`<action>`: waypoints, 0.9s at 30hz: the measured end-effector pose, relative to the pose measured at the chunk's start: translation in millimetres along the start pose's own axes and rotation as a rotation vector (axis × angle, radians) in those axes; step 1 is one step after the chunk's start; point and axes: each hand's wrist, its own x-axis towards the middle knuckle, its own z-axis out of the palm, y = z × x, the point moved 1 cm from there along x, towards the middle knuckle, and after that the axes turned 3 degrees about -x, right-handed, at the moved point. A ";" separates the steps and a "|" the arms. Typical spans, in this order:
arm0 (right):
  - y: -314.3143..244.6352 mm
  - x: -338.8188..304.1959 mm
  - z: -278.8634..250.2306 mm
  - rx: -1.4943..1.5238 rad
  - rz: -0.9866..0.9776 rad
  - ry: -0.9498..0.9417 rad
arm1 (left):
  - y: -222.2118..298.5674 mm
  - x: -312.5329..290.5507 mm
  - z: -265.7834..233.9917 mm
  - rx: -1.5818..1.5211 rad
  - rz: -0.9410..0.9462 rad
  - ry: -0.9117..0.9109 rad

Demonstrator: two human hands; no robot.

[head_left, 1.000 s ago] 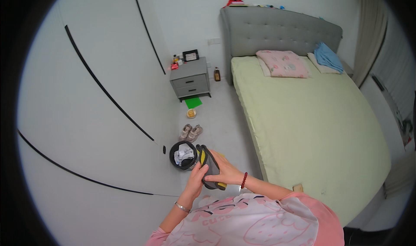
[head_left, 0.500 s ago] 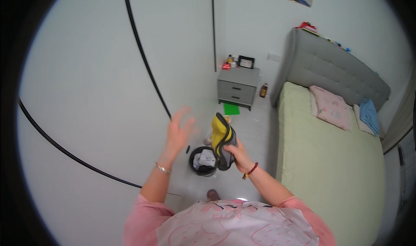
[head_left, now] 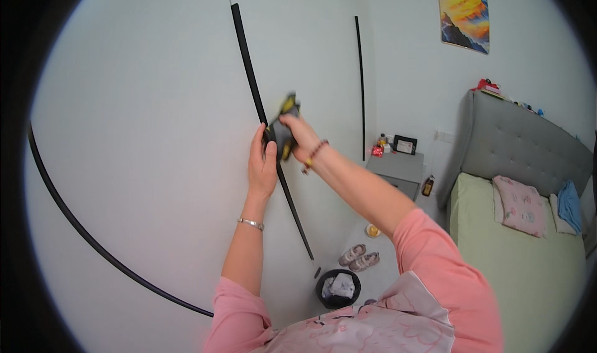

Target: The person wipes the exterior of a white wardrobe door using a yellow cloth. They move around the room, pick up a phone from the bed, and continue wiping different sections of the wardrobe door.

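A grey-and-yellow cloth with dark edging (head_left: 287, 143) is bunched up in front of a long black strip (head_left: 249, 73) on the pale wardrobe-like panel. My right hand (head_left: 300, 135) grips it from the right, with yellow folds sticking out above and below the fingers. At the cloth's left edge, my left hand (head_left: 263, 169) points upward, fingers and thumb on either side of the grey fabric. Part of the strip is hidden behind the cloth and hands. How firmly the left fingers pinch is hard to see.
Below stands a black bin (head_left: 337, 303) with pale crumpled stuff inside, beside a pair of shoes (head_left: 359, 258). A grey nightstand (head_left: 398, 166) holds small items. To the right is a bed (head_left: 497, 278). Another black strip (head_left: 360, 86) runs farther along the panel.
The view has tilted upward. Both hands have risen with the cloth to the black strip; my left hand, earlier apart and empty, now meets the cloth.
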 end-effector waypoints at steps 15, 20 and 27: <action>-188.5 47.5 195.5 -1.241 -1.990 -0.189 | 28.6 76.4 17.8 0.878 0.597 0.261; -240.2 123.3 162.9 -1.110 -1.473 0.061 | 17.5 88.6 39.0 1.193 0.516 0.358; -102.5 140.1 30.3 -0.780 -1.275 0.286 | 8.2 95.1 40.5 1.155 0.505 0.381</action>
